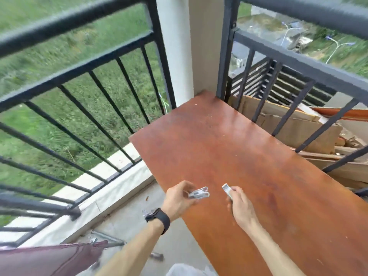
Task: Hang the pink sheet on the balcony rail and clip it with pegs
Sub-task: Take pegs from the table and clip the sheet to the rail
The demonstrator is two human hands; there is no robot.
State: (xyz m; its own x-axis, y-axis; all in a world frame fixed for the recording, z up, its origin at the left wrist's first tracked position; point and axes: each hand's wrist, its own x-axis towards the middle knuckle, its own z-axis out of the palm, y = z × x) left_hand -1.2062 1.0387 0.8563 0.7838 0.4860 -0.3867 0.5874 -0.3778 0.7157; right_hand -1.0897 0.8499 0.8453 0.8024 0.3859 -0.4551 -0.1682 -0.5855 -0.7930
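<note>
My left hand holds pale grey pegs in curled fingers, above the near left edge of a reddish-brown wooden board. My right hand pinches another grey peg over the board. A dark pinkish cloth, which may be the sheet, hangs at the bottom left on a metal rod. The black balcony rail runs across the top left, with nothing on it in view.
A second black rail borders the right side, with cardboard and wood scraps behind it. A white column stands at the corner. The grey balcony floor lies below, grass beyond the bars.
</note>
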